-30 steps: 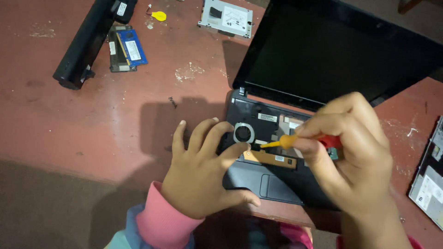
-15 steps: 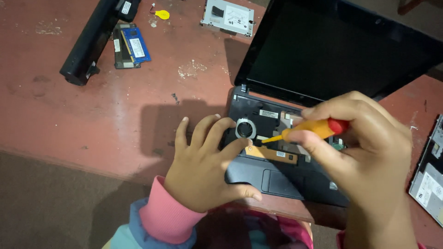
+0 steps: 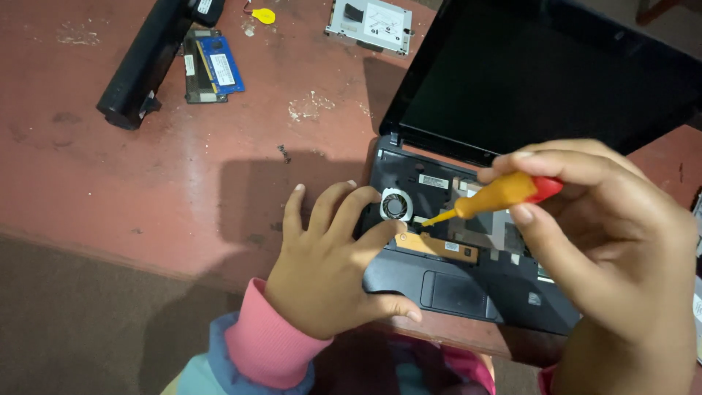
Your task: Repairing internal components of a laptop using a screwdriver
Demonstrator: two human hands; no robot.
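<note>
Laptop point(image 3: 468, 285), keyboard removed and lid open, lies under both hands on the red table point(image 3: 110, 190). Left hand point(image 3: 329, 271) rests open, fingers spread on its left edge beside the round fan point(image 3: 395, 205). Right hand point(image 3: 614, 241) pinches an orange-handled screwdriver point(image 3: 497, 196), tip near the fan.

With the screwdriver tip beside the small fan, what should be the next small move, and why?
Probably press the tip straight down and turn. The right hand holds the orange screwdriver tilted, its tip beside the round fan of the opened laptop, and the left hand steadies the base.
</note>
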